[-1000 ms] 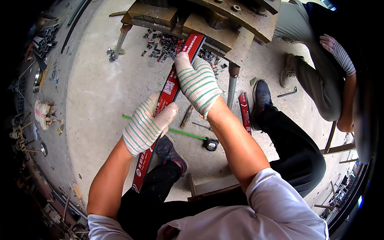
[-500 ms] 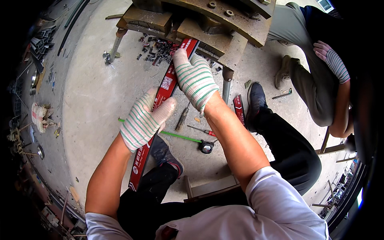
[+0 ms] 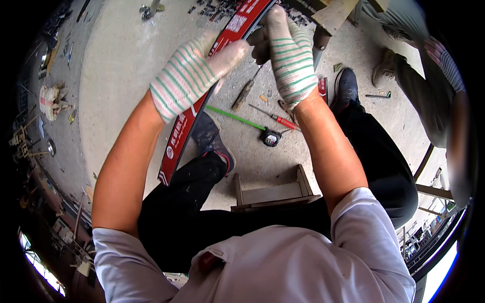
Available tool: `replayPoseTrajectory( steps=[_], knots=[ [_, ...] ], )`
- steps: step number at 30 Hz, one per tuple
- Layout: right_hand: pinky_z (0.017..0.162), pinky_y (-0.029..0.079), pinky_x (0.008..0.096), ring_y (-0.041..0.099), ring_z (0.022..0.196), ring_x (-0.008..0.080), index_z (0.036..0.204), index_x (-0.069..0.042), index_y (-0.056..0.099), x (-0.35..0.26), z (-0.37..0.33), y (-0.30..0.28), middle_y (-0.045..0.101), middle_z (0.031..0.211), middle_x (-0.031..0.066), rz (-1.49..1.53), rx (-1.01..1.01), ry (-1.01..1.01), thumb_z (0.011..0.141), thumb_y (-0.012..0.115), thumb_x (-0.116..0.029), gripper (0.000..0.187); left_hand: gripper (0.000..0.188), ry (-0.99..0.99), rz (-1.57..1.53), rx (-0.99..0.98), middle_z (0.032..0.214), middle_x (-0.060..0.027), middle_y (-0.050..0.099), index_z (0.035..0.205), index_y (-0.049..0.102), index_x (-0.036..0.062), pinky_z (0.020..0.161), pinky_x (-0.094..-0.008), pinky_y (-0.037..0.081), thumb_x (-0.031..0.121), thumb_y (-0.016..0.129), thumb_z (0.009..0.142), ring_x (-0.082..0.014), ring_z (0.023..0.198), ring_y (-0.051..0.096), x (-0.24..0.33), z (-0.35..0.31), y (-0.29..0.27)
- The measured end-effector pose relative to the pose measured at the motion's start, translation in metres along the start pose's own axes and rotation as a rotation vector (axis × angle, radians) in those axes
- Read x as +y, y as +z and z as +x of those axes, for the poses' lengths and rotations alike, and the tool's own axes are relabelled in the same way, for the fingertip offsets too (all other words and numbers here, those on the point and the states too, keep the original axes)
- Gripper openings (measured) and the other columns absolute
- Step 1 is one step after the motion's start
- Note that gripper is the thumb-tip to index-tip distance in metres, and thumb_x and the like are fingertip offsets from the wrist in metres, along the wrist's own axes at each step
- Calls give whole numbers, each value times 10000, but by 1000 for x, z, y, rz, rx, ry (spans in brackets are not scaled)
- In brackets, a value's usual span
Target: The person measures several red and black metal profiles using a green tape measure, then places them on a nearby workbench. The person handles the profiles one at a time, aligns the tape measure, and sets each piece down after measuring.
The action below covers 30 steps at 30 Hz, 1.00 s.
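Left hand (image 3: 188, 78), gloved, is wrapped around the red strip (image 3: 183, 129), thumb over its face; the right hand (image 3: 294, 63) is beside the strip's upper stretch, fingers partly hidden, and whether it grips I can't tell. That strip slants up from over the left leg (image 3: 189, 184), looking light and fairly stiff, its smooth face perhaps slippery against knit gloves; two well-spaced holds along the edges should steady it. Between the legs, there's a wooden frame (image 3: 304, 182), box or stool, hard to say. Beyond it, the tape measure (image 3: 271, 137), green blade (image 3: 235, 117) out, then a red-handled screwdriver (image 3: 286, 121), and farthest, dark scraps (image 3: 214, 7)!
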State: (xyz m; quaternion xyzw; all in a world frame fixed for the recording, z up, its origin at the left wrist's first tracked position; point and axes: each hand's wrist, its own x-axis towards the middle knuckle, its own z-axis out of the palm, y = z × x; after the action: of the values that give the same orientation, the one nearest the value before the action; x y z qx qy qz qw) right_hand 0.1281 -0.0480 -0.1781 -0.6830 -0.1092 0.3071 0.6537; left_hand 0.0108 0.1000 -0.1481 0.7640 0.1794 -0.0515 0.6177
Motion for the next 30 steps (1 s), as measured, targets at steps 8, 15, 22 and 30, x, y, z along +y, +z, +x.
replayPoseTrajectory(
  steps=[8,15,22,30],
  knots=[
    [882,536,512,660,994,427,1119,31,644,195,-132,-60,659,1067,283,-1093,-295,-57,922,699,-350,432,539,-145,109,-47,801,-21,666,995,699,70,645,-263,517,572,514,1060,-91,669,629,-25,-42,-12],
    [912,497,513,622,1074,366,1163,-42,602,251,-170,-78,635,1131,202,-1476,-521,21,861,740,-400,488,560,-393,204,-76,960,-69,706,1300,669,28,856,-295,538,518,546,1061,-133,901,656,-27,-123,-38],
    [882,545,526,660,1073,369,1140,-42,638,244,-151,-52,664,1126,202,-1464,-542,165,922,671,-395,416,532,-488,249,-2,1079,-82,693,1348,644,10,924,-309,525,456,532,1082,-142,1007,633,-30,-187,-45],
    [874,575,518,717,1037,387,1161,-143,712,274,-139,-56,729,1106,208,-1446,-684,112,959,549,-183,262,464,-545,307,177,1009,-64,698,1341,623,34,860,-312,539,413,528,1090,-151,930,652,-13,-231,-55]
  ],
)
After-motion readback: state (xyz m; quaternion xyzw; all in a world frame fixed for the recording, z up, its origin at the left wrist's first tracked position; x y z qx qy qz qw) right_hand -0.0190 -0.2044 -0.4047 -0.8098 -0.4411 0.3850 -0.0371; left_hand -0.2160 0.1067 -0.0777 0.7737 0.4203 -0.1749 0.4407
